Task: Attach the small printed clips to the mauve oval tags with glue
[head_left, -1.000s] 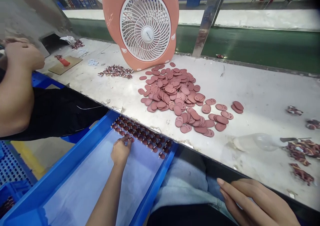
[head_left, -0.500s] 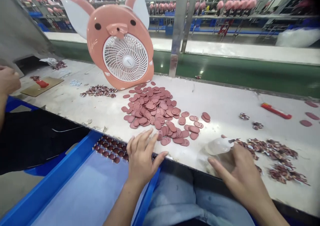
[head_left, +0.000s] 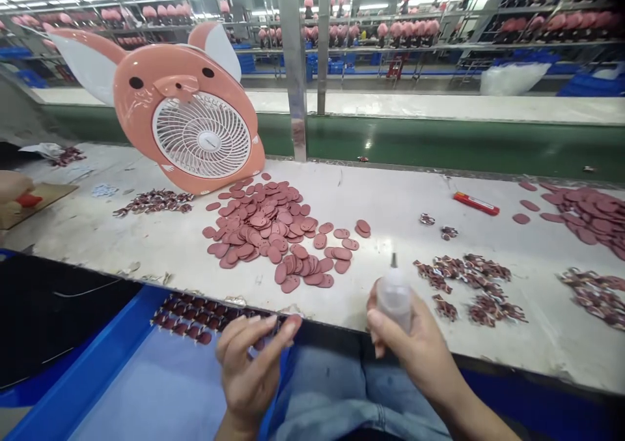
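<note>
My right hand (head_left: 410, 337) is wrapped round a clear squeeze bottle (head_left: 394, 298) with a thin dark nozzle, held upright over the table's front edge. My left hand (head_left: 254, 363) is raised above the edge of the blue tray, thumb and forefinger pinched on a small reddish oval disc (head_left: 295, 322), mostly covered by the fingers. In front of it, a heap of reddish oval discs (head_left: 263, 223) with small holes is spread on the white table (head_left: 390, 200). Clusters of small brown-and-white pieces (head_left: 463, 271) lie beyond my right hand.
A pink pig-shaped fan (head_left: 205, 141) stands behind the heap. At my lower left, the blue tray (head_left: 112, 343) holds rows of dark red pieces (head_left: 190, 317). A red tube (head_left: 476, 204) and more discs (head_left: 590, 213) lie on the right. Another person's hand (head_left: 12, 190) is at far left.
The view has swung right. My right hand has closed round the squeeze bottle and tipped it upright. My left hand has drawn back from the heap, its spread fingers now pinched on a disc.
</note>
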`<state>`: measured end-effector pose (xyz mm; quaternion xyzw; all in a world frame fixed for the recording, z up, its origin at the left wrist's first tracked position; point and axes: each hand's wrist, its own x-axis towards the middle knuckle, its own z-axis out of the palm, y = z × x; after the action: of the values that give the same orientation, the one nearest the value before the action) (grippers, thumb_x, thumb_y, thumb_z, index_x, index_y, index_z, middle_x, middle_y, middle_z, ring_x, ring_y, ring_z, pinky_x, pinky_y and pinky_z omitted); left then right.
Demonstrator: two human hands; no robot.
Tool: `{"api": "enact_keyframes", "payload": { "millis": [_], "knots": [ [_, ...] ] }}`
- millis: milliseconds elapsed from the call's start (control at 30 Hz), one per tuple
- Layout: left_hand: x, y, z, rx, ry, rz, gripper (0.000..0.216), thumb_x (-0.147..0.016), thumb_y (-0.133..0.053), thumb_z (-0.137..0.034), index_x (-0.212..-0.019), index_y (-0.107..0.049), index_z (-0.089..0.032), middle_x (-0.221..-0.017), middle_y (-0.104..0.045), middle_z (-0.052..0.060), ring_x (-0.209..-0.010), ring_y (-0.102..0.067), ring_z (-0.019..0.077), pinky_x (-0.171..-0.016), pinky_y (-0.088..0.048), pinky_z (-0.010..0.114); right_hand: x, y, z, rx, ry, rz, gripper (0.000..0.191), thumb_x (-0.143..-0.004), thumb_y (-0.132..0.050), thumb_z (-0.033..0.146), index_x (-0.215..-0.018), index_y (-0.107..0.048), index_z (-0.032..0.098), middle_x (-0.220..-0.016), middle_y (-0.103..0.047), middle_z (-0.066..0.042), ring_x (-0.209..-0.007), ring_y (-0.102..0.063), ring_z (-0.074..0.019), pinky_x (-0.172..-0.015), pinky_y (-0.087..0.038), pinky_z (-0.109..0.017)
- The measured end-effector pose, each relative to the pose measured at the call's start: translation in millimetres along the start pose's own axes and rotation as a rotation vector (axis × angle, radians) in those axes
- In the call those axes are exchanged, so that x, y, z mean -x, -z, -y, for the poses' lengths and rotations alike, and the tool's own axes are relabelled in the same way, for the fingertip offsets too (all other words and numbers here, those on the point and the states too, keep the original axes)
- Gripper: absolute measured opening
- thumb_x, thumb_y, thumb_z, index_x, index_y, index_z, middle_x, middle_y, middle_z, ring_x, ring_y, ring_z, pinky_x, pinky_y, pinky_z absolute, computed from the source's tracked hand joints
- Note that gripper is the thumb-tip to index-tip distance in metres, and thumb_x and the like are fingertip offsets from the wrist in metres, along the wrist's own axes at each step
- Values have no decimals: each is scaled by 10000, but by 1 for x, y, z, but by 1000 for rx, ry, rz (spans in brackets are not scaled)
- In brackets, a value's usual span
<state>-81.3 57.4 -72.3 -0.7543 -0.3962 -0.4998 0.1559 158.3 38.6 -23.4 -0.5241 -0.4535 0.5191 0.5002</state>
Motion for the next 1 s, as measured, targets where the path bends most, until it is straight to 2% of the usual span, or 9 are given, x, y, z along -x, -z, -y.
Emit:
{"api": "enact_keyframes", "payload": {
  "millis": [133, 233, 367, 467, 567, 667, 800, 933, 1000],
  "knots": [
    [-5, 1, -40, 96, 12, -140, 422, -663, -867, -69, -950, -762, -360, -897, -647, -2, -823, -610, 170, -844, -561, 342, 14, -21, 4, -218, -240, 253, 502, -750, -790, 556, -970, -525, 190, -726, -606, 10, -499, -528, -97, -428, -453, -204],
    [-3, -2, -60, 289, 143, -161, 271, -735, -838, -182, -936, -762, -346, -907, -693, 1, -797, -661, 170, -795, -596, 337, 20, -26, 6, -346, -328, 313, 586, -683, -815, 583, -964, -478, 195, -699, -624, 9, -471, -522, -85, -406, -407, -176],
    [2, -13, -80, 613, 541, -98, 243, -769, -803, -390, -986, -779, -283, -927, -772, 40, -817, -721, 227, -730, -620, 352, 23, -26, 10, -410, -326, 224, 625, -659, -814, 592, -957, -416, 215, -708, -588, 42, -492, -509, -60, -438, -394, -153],
    [-1, -23, -92, 800, 912, -122, 277, -676, -875, -378, -914, -798, -261, -885, -801, 29, -805, -740, 205, -738, -620, 277, 23, -22, 11, -370, -279, 181, 591, -704, -784, 594, -969, -417, 214, -703, -542, 59, -505, -493, -61, -447, -409, -160],
    [-14, -27, -98, 1034, 1296, -119, 315, -624, -905, -402, -876, -784, -256, -918, -816, 17, -820, -763, 195, -731, -628, 243, 27, -7, 13, -267, -206, 129, 538, -832, -687, 560, -1136, -380, 241, -784, -542, 52, -526, -480, -76, -446, -435, -184],
    [-32, -24, -102, 1151, 1559, -163, 359, -589, -916, -425, -864, -750, -268, -944, -818, 3, -816, -774, 220, -587, -629, 225, 38, 19, 15, -122, -113, 64, 441, -915, -634, 425, -1240, -373, 284, -842, -573, 33, -607, -513, -108, -515, -465, -207],
    [-50, -12, -113, 1222, 1715, -179, 373, -593, -911, -436, -893, -745, -290, -892, -798, -23, -771, -752, 176, -469, -568, 155, 55, 50, 20, -3, 14, -89, 326, -838, -749, 276, -1117, -583, 299, -963, -628, 0, -780, -597, -142, -677, -496, -224],
    [-56, -5, -123, 1374, 1735, -35, 384, -650, -866, -491, -952, -767, -276, -843, -723, -2, -720, -672, 140, -447, -549, 165, 71, 61, 24, -79, 17, -370, 440, -723, -833, 497, -1089, -651, 335, -1013, -663, -19, -862, -636, -199, -706, -528, -251],
    [-55, -3, -124, 1480, 1724, 67, 415, -696, -826, -517, -1029, -763, -277, -834, -705, 7, -708, -649, 128, -472, -561, 171, 79, 64, 23, -148, 30, -425, 452, -753, -744, 642, -1105, -639, 380, -922, -677, -16, -748, -642, -219, -653, -553, -308]
  ]
}}
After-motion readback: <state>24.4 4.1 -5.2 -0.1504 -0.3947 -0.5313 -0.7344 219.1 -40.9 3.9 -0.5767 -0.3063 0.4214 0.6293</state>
